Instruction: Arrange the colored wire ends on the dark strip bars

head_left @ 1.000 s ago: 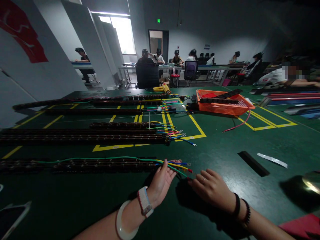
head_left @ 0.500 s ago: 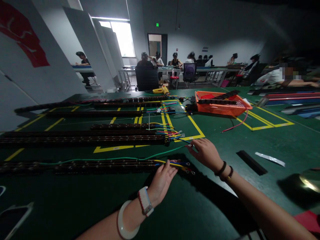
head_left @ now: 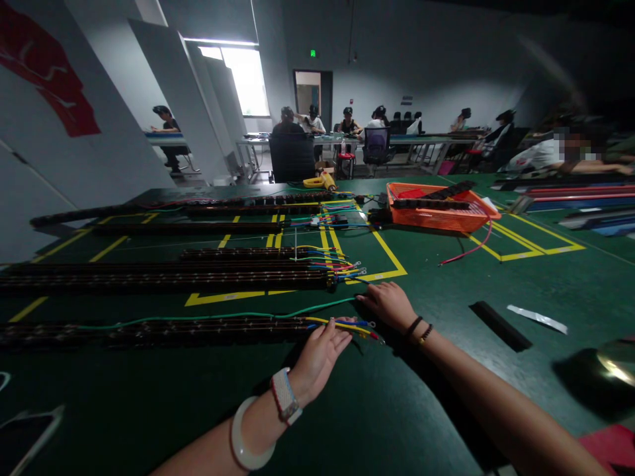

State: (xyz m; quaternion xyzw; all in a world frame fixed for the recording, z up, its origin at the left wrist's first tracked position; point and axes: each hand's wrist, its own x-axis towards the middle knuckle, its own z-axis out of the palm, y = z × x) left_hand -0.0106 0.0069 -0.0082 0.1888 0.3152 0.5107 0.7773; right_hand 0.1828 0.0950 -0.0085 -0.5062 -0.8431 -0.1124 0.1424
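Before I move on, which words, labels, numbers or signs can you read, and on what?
No readable words or numbers.
Green sign above the doorway: too small.
Pale label on the yellow tape: too small.
Red wall hanging: white strokes, nothing legible.

A single, wide view looks out from the person's head, above the near side of the desk (head_left: 446,291), facing forward and down. The left grip (head_left: 325,354) and right grip (head_left: 391,305) fall close in front of it, near its middle, the forearms (head_left: 491,390) running in from the near edge. Beyond the desk's far edge it reaches across the room to the window (head_left: 245,79) and doorway (head_left: 308,92), both left of centre.
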